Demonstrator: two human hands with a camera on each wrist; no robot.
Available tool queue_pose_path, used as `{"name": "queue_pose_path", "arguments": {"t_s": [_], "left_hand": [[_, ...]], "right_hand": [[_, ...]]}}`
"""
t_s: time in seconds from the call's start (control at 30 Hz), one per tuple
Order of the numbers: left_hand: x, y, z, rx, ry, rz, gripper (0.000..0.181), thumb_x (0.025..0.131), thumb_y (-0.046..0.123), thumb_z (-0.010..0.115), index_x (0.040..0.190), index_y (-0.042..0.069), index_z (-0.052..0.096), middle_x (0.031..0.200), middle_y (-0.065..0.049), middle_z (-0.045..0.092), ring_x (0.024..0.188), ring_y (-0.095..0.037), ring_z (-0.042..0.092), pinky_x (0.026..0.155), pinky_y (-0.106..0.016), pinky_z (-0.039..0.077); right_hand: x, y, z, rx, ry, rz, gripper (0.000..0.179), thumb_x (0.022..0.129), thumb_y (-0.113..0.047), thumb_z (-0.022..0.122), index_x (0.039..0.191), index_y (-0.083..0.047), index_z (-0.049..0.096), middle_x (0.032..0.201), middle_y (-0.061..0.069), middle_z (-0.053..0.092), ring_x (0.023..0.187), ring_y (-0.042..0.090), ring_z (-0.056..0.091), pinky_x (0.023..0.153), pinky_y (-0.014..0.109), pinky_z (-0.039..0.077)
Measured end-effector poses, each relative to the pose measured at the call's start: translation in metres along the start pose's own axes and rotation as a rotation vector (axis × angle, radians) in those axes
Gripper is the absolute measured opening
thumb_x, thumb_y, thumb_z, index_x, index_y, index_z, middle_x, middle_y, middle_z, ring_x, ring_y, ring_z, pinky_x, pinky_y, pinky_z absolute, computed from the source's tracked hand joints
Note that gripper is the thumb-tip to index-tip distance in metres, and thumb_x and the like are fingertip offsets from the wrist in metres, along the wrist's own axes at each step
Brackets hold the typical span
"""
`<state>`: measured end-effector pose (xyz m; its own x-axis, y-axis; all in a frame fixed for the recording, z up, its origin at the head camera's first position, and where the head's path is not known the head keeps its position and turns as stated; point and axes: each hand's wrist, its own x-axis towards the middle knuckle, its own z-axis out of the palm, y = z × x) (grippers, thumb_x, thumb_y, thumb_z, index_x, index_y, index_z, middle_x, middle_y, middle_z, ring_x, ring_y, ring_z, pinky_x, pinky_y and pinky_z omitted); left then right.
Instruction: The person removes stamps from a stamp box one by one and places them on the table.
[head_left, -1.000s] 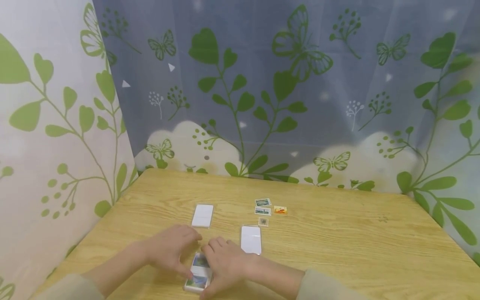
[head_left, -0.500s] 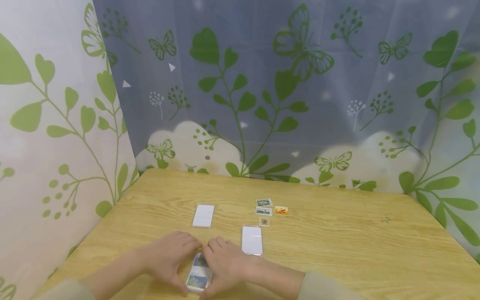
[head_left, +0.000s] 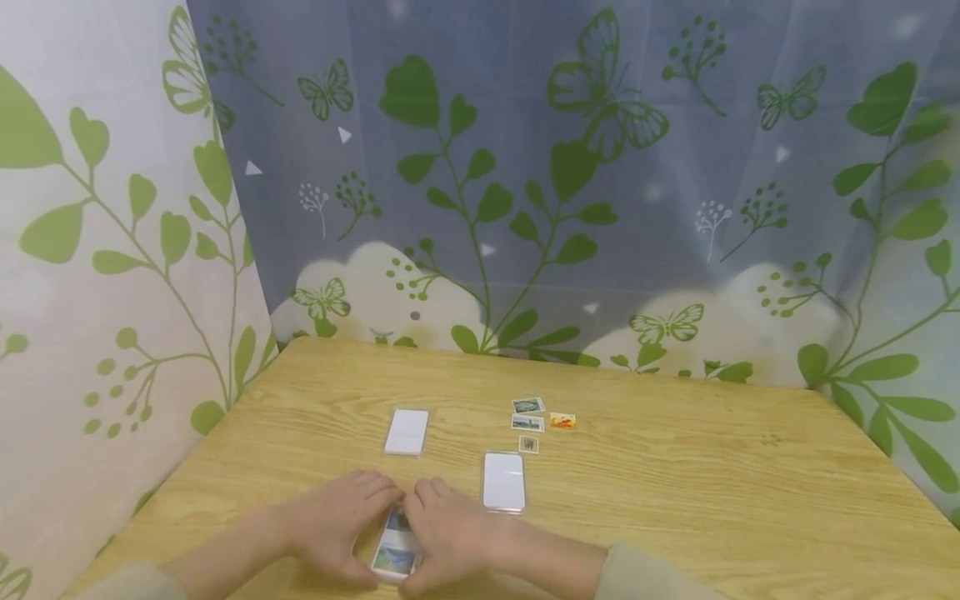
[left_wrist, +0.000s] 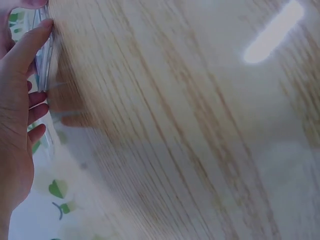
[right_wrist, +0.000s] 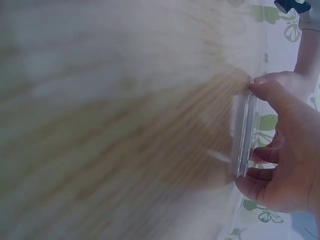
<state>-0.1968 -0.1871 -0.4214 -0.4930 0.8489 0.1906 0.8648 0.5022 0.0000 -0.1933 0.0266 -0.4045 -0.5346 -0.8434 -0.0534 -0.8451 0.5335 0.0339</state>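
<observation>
Looks like smooth, grained wood on the table [head_left: 675,475], with glossy shine. Shows matt, lightly creased cloth in the backdrop [head_left: 645,250] behind the table, clear shiny plastic in the flat case [right_wrist: 244,135] near the table's front, and seemingly paper in the stamps [head_left: 528,423] upon the table.

A blue-grey, leaf-and-butterfly-printed cloth [head_left: 502,83] spans the upper frame; a similarly printed pale cloth [head_left: 45,333] fills the left. On the wood-grain bench [head_left: 712,483], below centre, lie two white rectangular pieces [head_left: 504,482] and four small printed pictures [head_left: 528,422].
</observation>
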Motion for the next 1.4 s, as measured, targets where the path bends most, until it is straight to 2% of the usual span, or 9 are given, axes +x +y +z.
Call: {"name": "queue_pose_path", "arguments": {"t_s": [0.37,0.53,0.83,1.1,1.4], "left_hand": [[-0.002,0.004,0.006,-0.003,0.042,0.02,0.07,0.079,0.06,0.057,0.125,0.008,0.046,0.117,0.007,0.049,0.111,-0.011,0.046,0.094,-0.038,0.043],[-0.003,0.006,0.006,0.008,0.028,-0.003,0.07,0.08,0.06,0.057,0.126,0.008,0.047,0.118,0.006,0.049,0.112,-0.012,0.046,0.095,-0.039,0.042],[-0.002,0.006,0.005,0.022,0.014,-0.03,0.07,0.08,0.06,0.056,0.126,0.008,0.046,0.121,0.003,0.049,0.113,-0.014,0.046,0.095,-0.04,0.042],[0.0,0.007,0.008,0.071,0.055,-0.041,0.07,0.073,0.055,0.064,0.124,0.009,0.049,0.117,0.004,0.051,0.11,-0.012,0.047,0.094,-0.038,0.042],[0.001,0.012,0.01,0.159,0.1,-0.033,0.073,0.064,0.052,0.069,0.12,0.008,0.052,0.111,0.004,0.054,0.103,-0.012,0.05,0.09,-0.036,0.044]], "right_hand": [[0.0,-0.005,0.003,-0.005,0.006,0.037,0.077,0.074,-0.065,0.059,0.12,-0.005,0.048,0.089,-0.007,0.039,0.078,0.006,0.036,0.062,0.013,0.034],[0.001,-0.008,0.003,-0.012,0.011,0.06,0.077,0.074,-0.064,0.059,0.12,-0.003,0.049,0.087,-0.006,0.041,0.077,0.006,0.037,0.062,0.014,0.035],[0.002,-0.009,0.001,-0.052,0.034,0.037,0.072,0.076,-0.064,0.058,0.117,-0.005,0.053,0.084,-0.006,0.044,0.072,0.005,0.038,0.059,0.013,0.034],[0.002,-0.01,-0.002,-0.085,0.062,0.012,0.066,0.077,-0.061,0.058,0.112,-0.004,0.053,0.083,-0.004,0.046,0.071,0.005,0.038,0.057,0.012,0.032],[0.003,-0.011,-0.002,-0.038,0.051,0.028,0.064,0.075,-0.058,0.061,0.112,-0.005,0.054,0.083,-0.004,0.046,0.071,0.006,0.039,0.057,0.012,0.033]]}}
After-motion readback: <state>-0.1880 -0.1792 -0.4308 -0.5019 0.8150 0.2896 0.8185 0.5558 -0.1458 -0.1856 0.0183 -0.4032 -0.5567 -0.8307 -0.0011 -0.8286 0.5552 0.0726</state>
